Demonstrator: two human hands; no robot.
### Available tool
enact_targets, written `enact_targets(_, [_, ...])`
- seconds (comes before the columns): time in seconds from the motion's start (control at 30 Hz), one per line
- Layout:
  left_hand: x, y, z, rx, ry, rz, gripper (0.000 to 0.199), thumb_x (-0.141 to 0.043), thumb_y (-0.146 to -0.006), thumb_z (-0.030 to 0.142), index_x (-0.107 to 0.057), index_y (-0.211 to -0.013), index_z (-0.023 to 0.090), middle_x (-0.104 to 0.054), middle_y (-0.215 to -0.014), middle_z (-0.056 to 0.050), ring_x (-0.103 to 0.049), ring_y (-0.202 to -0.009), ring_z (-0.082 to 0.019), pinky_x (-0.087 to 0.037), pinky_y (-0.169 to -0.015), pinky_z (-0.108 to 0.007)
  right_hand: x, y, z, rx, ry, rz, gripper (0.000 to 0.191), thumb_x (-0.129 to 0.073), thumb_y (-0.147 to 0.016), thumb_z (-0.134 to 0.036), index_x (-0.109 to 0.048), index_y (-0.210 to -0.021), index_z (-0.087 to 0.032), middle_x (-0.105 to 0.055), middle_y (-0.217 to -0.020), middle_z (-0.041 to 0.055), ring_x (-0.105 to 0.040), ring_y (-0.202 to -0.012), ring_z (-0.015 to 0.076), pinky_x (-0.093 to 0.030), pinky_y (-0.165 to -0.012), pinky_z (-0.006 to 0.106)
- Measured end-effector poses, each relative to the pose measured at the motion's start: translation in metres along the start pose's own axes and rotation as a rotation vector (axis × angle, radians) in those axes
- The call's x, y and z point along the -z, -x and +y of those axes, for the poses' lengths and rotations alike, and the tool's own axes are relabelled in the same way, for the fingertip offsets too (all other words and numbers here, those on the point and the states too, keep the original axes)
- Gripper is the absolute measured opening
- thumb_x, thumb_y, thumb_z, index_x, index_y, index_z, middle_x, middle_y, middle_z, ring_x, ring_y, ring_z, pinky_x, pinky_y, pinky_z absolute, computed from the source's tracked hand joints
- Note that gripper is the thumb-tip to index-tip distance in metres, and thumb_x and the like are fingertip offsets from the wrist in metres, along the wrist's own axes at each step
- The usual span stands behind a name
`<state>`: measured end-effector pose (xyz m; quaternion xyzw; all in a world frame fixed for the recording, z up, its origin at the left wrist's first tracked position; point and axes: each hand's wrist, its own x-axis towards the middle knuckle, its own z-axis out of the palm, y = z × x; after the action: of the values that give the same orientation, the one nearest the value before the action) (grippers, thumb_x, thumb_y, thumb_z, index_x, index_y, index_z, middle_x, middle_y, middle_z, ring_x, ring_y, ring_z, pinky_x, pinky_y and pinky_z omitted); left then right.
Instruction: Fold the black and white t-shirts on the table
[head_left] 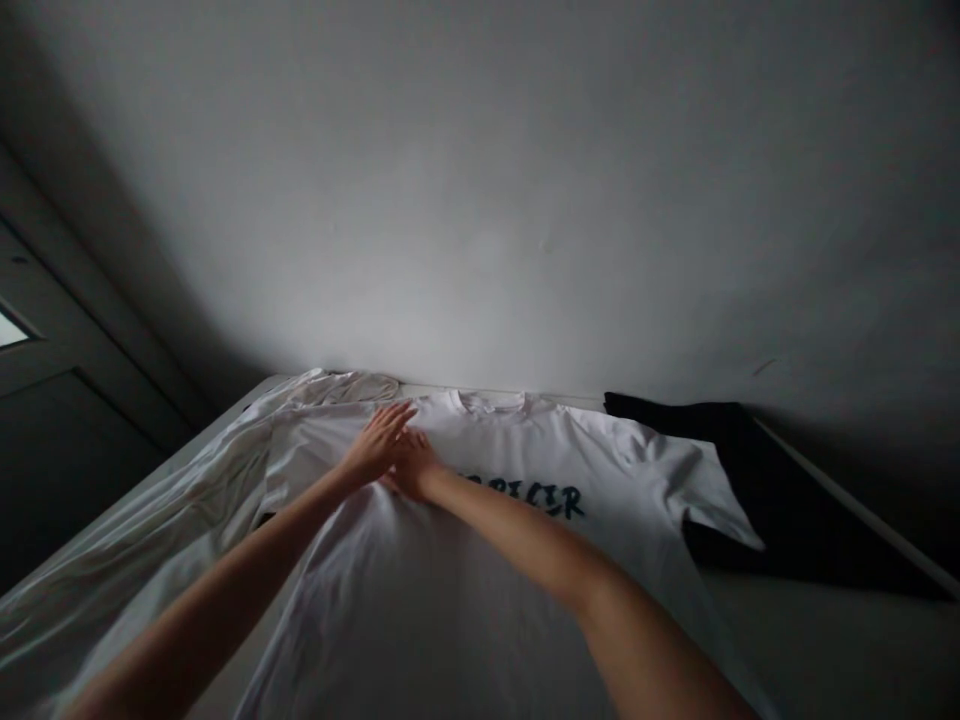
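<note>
- Both arms reach forward from the near edge, meeting at the hands
- left hand: open, fingers spread, flat on shirt
- right hand: open, palm down, touching left hand
- white T-shirt: lies flat below the hands, collar far
- black cloth: under the shirt's right sleeve
- crumpled white fabric: left of shirt

Bare left arm and right arm reach in from the lower corners. Left hand is open, fingers spread, touching right hand, which looks palm-down; its fingers are hard to make out.
</note>
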<state>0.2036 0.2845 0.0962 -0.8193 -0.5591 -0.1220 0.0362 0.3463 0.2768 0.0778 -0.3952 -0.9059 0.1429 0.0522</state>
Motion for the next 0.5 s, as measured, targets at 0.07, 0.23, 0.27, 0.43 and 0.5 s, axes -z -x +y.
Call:
enact_targets(0.07, [-0.018,0.003,-0.011,-0.041,0.044,-0.096,0.052,-0.032,-0.095,0.030,-0.049,-0.143,0.019,-0.047,-0.152,-0.011,-0.038,-0.143,-0.024,-0.031,-0.116,-0.045,-0.015,0.022,-0.026,0.115,-0.009,-0.001,0.078,-0.048,-0.095,-0.059,-0.036,-0.151,-0.006,-0.029,-0.158,0.0209,-0.021,-0.149,0.0350,-0.015,-0.122,0.053])
enact_targets(0.23, [-0.025,0.008,-0.070,-0.035,-0.008,-0.149,0.052,-0.031,-0.097,0.036,-0.051,-0.144,0.026,-0.040,-0.157,-0.008,-0.032,-0.146,-0.028,-0.028,-0.116,-0.052,-0.029,0.088,-0.035,0.787,-0.066,-0.136,0.047,-0.058,-0.095,-0.045,-0.056,-0.137,-0.024,-0.044,-0.154,0.0025,-0.035,-0.145,0.0201,-0.028,-0.119,0.037])
enact_targets(0.27, [-0.021,0.005,-0.077,-0.041,-0.021,-0.158,0.050,-0.033,-0.097,0.035,-0.053,-0.142,0.026,-0.041,-0.156,-0.008,-0.035,-0.145,-0.028,-0.031,-0.115,-0.051,-0.021,0.101,-0.022,0.827,-0.087,-0.157,0.037,-0.056,-0.097,-0.039,-0.061,-0.131,-0.026,-0.050,-0.150,-0.0015,-0.039,-0.143,0.0157,-0.029,-0.118,0.031])
enact_targets(0.43, [-0.001,-0.029,-0.047,0.059,-0.207,-0.263,0.033,-0.055,-0.087,0.033,-0.071,-0.114,0.023,-0.068,-0.127,-0.014,-0.062,-0.117,-0.034,-0.047,-0.098,-0.051,0.068,0.185,0.106,-0.219,-0.149,0.289,0.030,-0.044,-0.101,-0.024,-0.066,-0.121,-0.017,-0.066,-0.131,0.0067,-0.061,-0.121,0.0169,-0.044,-0.104,0.027])
enact_targets(0.5, [0.000,-0.049,-0.001,0.003,-0.222,-0.244,0.029,-0.056,-0.087,0.034,-0.073,-0.104,0.018,-0.072,-0.114,-0.017,-0.066,-0.109,-0.036,-0.047,-0.098,-0.053,0.105,0.231,0.161,-0.723,-0.006,0.459,0.031,-0.046,-0.099,-0.021,-0.063,-0.124,-0.014,-0.065,-0.129,0.0144,-0.060,-0.121,0.0223,-0.044,-0.104,0.033])
